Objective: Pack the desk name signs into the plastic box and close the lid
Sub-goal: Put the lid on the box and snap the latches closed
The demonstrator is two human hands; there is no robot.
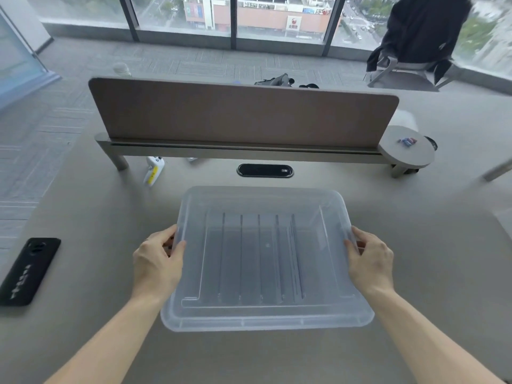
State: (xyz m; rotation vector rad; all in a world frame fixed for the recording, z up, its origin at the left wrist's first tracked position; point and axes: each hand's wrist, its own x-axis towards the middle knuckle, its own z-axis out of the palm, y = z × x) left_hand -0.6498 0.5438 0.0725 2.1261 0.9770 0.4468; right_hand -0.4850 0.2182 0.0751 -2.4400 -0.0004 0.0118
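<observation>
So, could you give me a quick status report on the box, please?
Left hand and right hand grip the lid edges, lid over plastic box. Nothing in the way.

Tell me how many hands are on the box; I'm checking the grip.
2: the left hand grips the box's left rim, and the right hand grips its right rim.

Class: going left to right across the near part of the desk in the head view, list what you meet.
Phone → left hand → plastic box → right hand.
</observation>
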